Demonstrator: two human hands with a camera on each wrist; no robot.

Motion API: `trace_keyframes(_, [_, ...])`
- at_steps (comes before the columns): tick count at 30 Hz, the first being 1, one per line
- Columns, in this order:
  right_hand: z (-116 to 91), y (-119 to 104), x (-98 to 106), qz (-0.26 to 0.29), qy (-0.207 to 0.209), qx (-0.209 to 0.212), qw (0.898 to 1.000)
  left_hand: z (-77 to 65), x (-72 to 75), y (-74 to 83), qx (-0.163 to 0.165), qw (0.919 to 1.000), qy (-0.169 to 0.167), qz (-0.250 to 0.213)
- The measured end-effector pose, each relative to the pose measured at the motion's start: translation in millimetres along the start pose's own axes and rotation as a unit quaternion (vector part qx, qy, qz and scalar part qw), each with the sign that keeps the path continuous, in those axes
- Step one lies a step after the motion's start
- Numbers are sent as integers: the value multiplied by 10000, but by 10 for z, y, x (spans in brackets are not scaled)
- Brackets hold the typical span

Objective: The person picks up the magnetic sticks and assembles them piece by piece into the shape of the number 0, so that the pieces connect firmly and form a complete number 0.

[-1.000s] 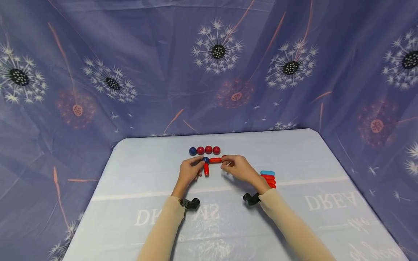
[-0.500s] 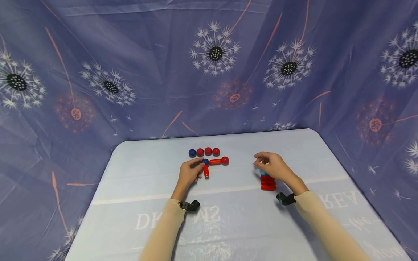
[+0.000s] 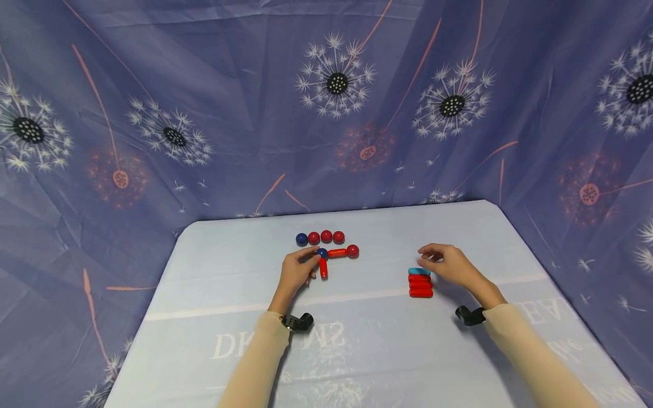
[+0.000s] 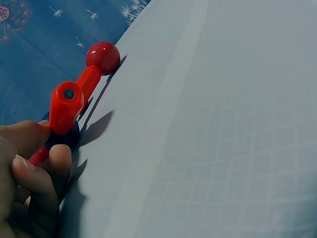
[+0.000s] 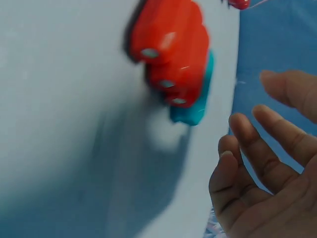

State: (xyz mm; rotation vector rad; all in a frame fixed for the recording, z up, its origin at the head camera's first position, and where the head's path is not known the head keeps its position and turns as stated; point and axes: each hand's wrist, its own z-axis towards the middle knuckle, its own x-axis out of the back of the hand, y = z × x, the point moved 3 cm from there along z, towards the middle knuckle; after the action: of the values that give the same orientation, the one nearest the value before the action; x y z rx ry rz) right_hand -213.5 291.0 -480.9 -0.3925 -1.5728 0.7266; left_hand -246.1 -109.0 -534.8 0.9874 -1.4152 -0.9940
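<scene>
My left hand (image 3: pixel 295 273) pinches a dark blue ball (image 3: pixel 322 253) between thumb and fingers, low over the table. One red rod (image 3: pixel 337 253) runs right from that ball to a red ball (image 3: pixel 353 251). A second red rod (image 3: pixel 323 268) points toward me, its free end showing a small metal tip (image 4: pixel 69 93) in the left wrist view. A bit more red (image 4: pixel 39 156) shows by the fingers there, partly hidden. My right hand (image 3: pixel 450 266) holds nothing, fingers loosely bent, beside and above a light blue rod (image 3: pixel 419 271) and three red rods (image 3: pixel 420 286) lying side by side.
Behind the joined pieces, a blue ball (image 3: pixel 301 239) and three red balls (image 3: pixel 326 236) stand in a row. A pale printed cloth covers the table (image 3: pixel 367 340). A purple dandelion-print curtain (image 3: pixel 245 113) hangs behind and along both sides.
My right hand has left the red ball at the rod's end and moved right, past the loose rods, to their far side. The left hand keeps its hold on the blue ball.
</scene>
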Motion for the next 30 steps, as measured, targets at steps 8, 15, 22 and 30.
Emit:
trace_keyframes(8, [-70, 219, -100, 76, -420, -109, 9990, -21, -3, -1, -3, 10000, -9, -51])
trace_keyframes(15, [-73, 288, -92, 82, -292, -70, 9995, 10, -7, 13, -29, 10000, -53, 5])
trace_keyframes(22, [-53, 305, -86, 88, -36, 33, 9999, 24, 1, 16, -38, 10000, -76, 18])
trace_keyframes(30, [-33, 333, -109, -88, -226, -61, 9997, 8, 1, -9, -12, 10000, -82, -13])
